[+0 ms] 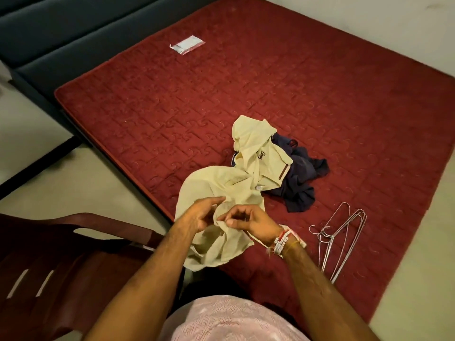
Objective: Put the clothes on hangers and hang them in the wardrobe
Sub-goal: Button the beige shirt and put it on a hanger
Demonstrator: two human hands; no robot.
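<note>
Cream shirt [216, 190] trailing onto dark clothes [298, 173] on red mattress [172, 107]; wire hangers [337, 237] near. Left hand [199, 215], right hand [248, 220] both pinched on its fabric.

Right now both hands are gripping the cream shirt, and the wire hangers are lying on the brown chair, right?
Not quite. In the head view the wire hangers lie on the red mattress, not the chair. Both the left hand and right hand do grip the cream shirt.
</note>
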